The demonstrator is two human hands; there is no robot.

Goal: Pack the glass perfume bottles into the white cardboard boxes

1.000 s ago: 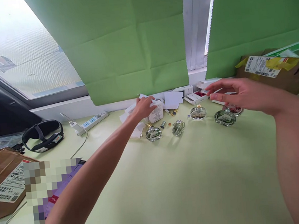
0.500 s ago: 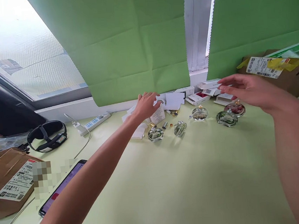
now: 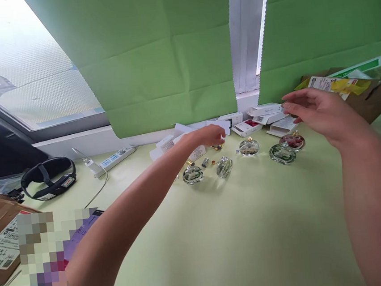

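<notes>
Nearest us is a stretch of pale green table (image 3: 226, 229), with our two bare forearms extending over it from the lower left and the right edge.

Beyond that stands a loose row of glass bottles. From left to right we have a clear bottle (image 3: 192, 175), a faceted bottle (image 3: 224, 167) that seems tilted, a gold-topped bottle (image 3: 249, 147), a dark green bottle (image 3: 282, 153) and a reddish bottle (image 3: 293, 142) just behind it. A silver cap (image 3: 205, 162) and a small copper-coloured ring (image 3: 213, 162) lie behind the first two.

A little farther, our left hand (image 3: 212, 134) is bent down over some small gold pieces (image 3: 219, 148). We would do well to pinch these lightly between thumb and forefinger, from above, keeping the wrist high so the bottles are not knocked. The gold pieces lie directly below the left fingertips, touching or nearly so. Those fingers are curled; we cannot tell how wide they part or whether they grip anything.

Our right hand (image 3: 317, 107) hangs well apart, thumb and fingers loosely spread, with nothing visible in it, near some white boxes (image 3: 269, 118). Farthest back hangs a green blind (image 3: 169, 59).
</notes>
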